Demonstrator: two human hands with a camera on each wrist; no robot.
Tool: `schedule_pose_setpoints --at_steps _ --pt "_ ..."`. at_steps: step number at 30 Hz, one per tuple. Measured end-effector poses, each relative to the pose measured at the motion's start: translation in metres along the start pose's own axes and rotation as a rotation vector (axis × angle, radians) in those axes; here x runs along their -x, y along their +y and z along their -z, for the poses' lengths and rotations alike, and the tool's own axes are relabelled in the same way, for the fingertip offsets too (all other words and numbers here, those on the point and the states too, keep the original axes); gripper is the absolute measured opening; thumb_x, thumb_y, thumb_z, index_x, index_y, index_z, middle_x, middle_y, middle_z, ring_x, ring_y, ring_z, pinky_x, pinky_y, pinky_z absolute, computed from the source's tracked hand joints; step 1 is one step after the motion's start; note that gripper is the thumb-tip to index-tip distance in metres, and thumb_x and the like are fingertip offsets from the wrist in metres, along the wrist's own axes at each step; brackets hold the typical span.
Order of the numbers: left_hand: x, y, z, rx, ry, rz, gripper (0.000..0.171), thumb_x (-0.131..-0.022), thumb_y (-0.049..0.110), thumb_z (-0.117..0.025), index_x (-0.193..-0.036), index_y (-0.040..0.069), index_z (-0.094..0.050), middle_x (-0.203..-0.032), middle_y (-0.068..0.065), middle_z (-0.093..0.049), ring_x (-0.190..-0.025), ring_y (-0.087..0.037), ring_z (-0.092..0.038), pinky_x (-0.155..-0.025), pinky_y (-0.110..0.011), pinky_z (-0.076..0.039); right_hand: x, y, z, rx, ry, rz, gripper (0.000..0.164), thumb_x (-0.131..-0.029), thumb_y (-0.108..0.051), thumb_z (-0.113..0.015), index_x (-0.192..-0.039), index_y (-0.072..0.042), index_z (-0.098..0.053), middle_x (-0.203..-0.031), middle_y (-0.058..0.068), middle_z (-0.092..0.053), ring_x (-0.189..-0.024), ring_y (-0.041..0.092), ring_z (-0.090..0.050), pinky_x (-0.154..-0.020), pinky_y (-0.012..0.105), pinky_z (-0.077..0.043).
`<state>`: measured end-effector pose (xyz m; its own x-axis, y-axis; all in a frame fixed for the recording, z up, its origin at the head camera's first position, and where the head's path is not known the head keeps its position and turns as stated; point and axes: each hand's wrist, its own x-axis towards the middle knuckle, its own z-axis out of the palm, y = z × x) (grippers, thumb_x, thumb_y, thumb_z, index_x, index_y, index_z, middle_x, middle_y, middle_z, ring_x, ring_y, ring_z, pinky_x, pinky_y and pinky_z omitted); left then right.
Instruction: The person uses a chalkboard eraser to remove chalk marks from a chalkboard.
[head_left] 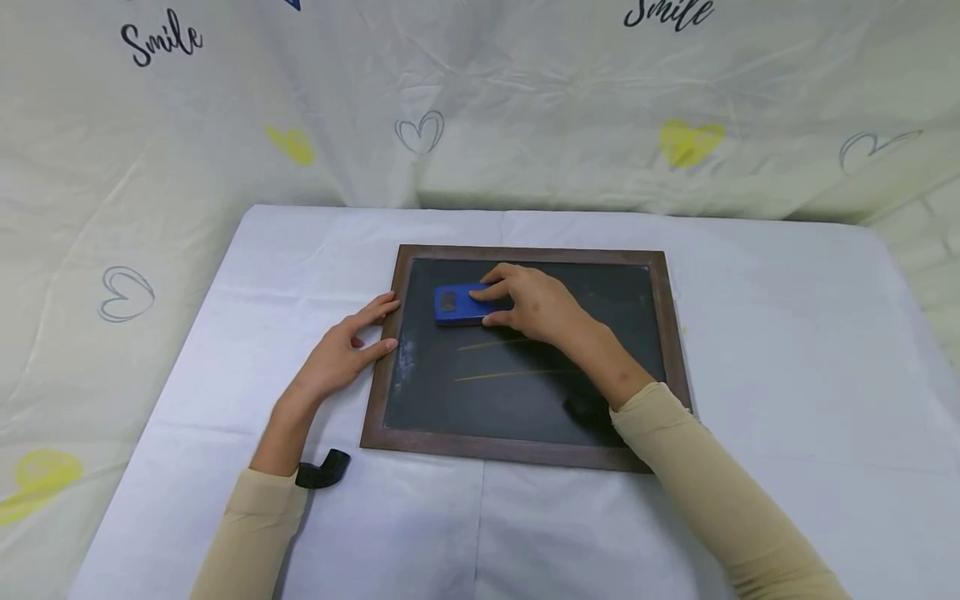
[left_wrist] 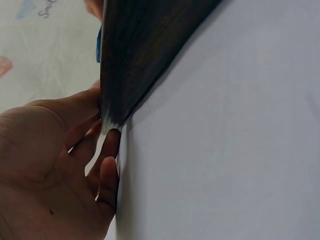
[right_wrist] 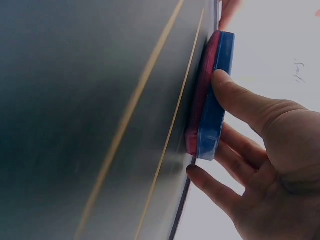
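Observation:
A blackboard (head_left: 450, 408) in a brown wooden frame lies on the white-covered table, with two yellowish lines drawn across its dark face. My right hand (head_left: 542, 307) grips a blue eraser (head_left: 456, 305) between thumb and fingers, on the upper left part of the board. In the right wrist view the eraser (right_wrist: 212, 115) shows a reddish pad side facing the board, the thumb on its near edge. My left hand (head_left: 337, 354) rests at the board's left edge, its thumb and fingertips touching the frame. The left wrist view shows the left hand (left_wrist: 55, 155) against that edge.
White chalky smudges (head_left: 405, 362) mark the board's left side. The white tablecloth (head_left: 810, 375) spreads around the board. A pale curtain (head_left: 525, 92) printed with hearts and words hangs behind the table. Black wrist camera hardware (head_left: 322, 469) sticks out beside the left sleeve.

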<state>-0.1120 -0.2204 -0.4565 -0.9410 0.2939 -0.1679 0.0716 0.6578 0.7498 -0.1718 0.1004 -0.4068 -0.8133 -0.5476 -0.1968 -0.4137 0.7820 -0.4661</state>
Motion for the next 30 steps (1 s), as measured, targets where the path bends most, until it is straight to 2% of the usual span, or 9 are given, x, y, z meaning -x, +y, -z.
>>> schedule_pose_setpoints --at_steps 11,23,30 --pt "0.0 0.0 0.0 0.001 -0.001 -0.004 0.064 -0.104 0.033 -0.066 -0.162 0.027 -0.04 -0.174 0.008 -0.025 -0.152 -0.029 -0.041 -0.113 -0.062 -0.041 0.016 0.025 0.009 -0.03 0.047 -0.071 0.053 -0.093 -0.038 -0.079 -0.143 -0.026 -0.065 -0.152 0.002 -0.056 -0.138 0.031 -0.057 -0.109 0.052 -0.049" --pt "0.0 0.0 0.0 -0.006 0.003 -0.009 0.064 -0.104 0.033 -0.066 -0.162 0.027 -0.04 -0.174 0.007 -0.026 -0.152 -0.029 -0.042 -0.113 -0.062 -0.041 0.035 0.056 0.02 -0.073 0.094 -0.19 0.049 -0.095 -0.035 -0.078 -0.142 -0.026 -0.066 -0.155 0.002 -0.053 -0.147 0.035 -0.047 -0.113 0.059 -0.044" --pt "0.0 -0.001 0.0 -0.006 0.003 -0.001 0.064 -0.103 0.032 -0.066 -0.162 0.028 -0.04 -0.174 0.008 -0.026 -0.151 -0.028 -0.043 -0.113 -0.062 -0.042 0.052 0.071 0.024 -0.076 0.125 -0.225 0.048 -0.096 -0.036 -0.076 -0.142 -0.025 -0.066 -0.155 0.003 -0.052 -0.148 0.038 -0.045 -0.112 0.062 -0.043"
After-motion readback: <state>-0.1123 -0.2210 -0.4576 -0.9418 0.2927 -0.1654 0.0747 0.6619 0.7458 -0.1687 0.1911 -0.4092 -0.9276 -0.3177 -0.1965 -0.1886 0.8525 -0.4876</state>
